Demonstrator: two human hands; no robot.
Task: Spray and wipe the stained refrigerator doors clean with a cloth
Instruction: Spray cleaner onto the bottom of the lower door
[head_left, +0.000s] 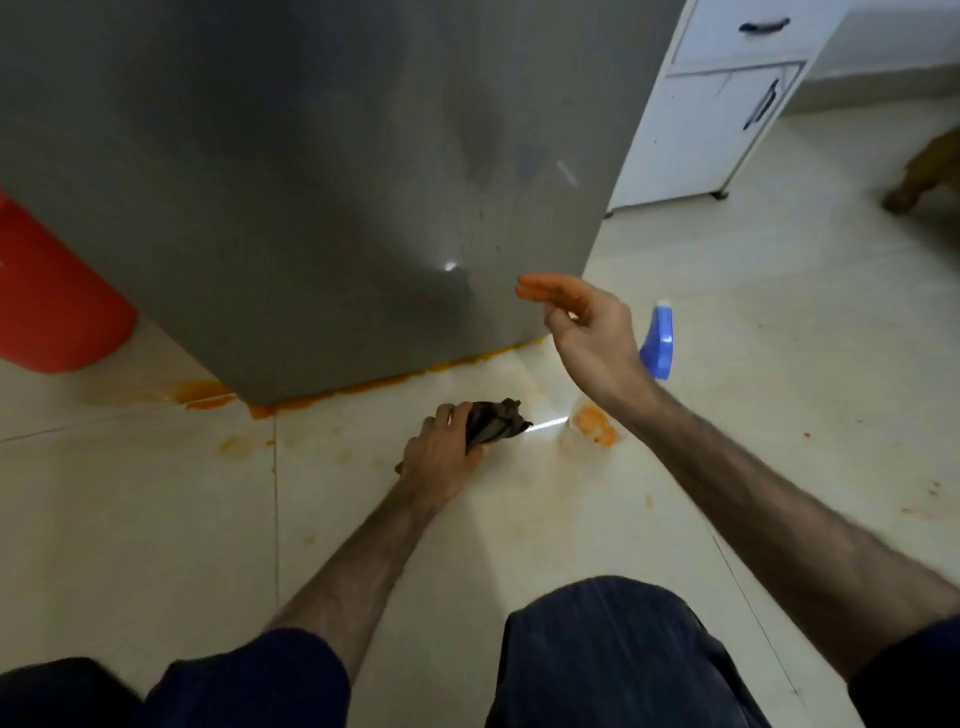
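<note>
From the head view, the left hand (441, 457) clenches a crumpled dark cloth (496, 422) low over the floor. The right hand (582, 327) hangs released, orange-smeared fingers straight, just before the grey metal refrigerator door (311, 182). The blue-headed spray bottle (657, 338) stands just beyond it. Likely risk: those fingers brushing the door and re-staining it.
</note>
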